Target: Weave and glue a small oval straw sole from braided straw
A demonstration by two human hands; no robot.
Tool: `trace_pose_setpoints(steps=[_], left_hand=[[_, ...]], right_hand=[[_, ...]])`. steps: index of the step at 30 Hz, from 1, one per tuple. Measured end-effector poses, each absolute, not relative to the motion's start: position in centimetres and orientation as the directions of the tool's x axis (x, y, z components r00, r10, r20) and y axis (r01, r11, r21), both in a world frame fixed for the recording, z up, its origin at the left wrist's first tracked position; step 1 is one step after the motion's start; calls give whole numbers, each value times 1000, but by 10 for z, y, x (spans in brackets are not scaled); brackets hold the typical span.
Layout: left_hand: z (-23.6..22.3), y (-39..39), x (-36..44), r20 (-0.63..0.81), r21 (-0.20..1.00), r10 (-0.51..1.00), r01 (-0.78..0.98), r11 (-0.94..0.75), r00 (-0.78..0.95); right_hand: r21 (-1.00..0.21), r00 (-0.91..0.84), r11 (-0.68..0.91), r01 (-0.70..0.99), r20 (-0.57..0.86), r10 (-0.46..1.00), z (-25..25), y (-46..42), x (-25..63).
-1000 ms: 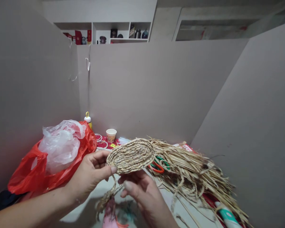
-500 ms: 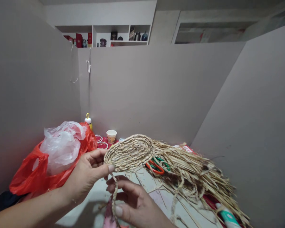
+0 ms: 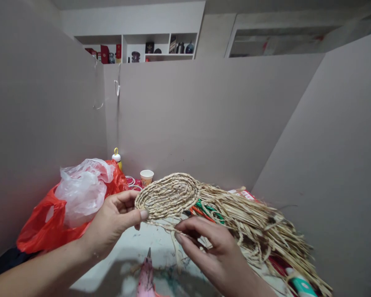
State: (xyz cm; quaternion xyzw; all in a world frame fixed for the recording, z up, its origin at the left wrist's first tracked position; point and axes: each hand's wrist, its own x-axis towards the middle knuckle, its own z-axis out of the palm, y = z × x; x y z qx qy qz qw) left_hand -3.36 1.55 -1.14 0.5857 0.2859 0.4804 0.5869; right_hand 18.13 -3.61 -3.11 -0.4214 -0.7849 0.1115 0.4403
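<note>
An oval mat of coiled, braided straw (image 3: 170, 196) is held up in front of me, tilted toward the camera. My left hand (image 3: 120, 216) pinches its left end, thumb on the near face and fingers behind. From the mat's lower left edge runs a loose braided straw cord (image 3: 162, 225). My right hand (image 3: 208, 243) pinches that cord between thumb and forefinger, a little below the mat. Under the hands, a pink glue gun (image 3: 146, 274) lies on the table with its metal nozzle pointing away from me.
A bundle of dry straw (image 3: 266, 222) covers the right side, with green-and-orange-handled scissors (image 3: 212, 211) beside it. A turquoise-and-white tube (image 3: 301, 284) lies at lower right. Red and white plastic bags (image 3: 80, 194), a paper cup (image 3: 146, 176) and a yellow-and-white bottle (image 3: 116, 159) stand along the left and back.
My right hand has moved right and slightly up, drawing the hanging cord out sideways under the mat. The glue gun is now uncovered. My left hand keeps its hold on the mat.
</note>
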Motion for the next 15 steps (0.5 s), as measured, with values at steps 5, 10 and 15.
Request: trace_pose_setpoints(steps=[5,10,15], left_hand=[[-13,18,-34,208,967,892,-223,-125,401],[-14,18,-33,193,972,892,-202,-118,409],[-18,18,-32,165,979,886,-183,-93,433]], right_hand=[[-228,-337,725,650,769,543,-22,-39,194],[-109,-339,713,692,824,454,-15,-40,201],[-46,-327,672,739,848,417,-17,-39,202]])
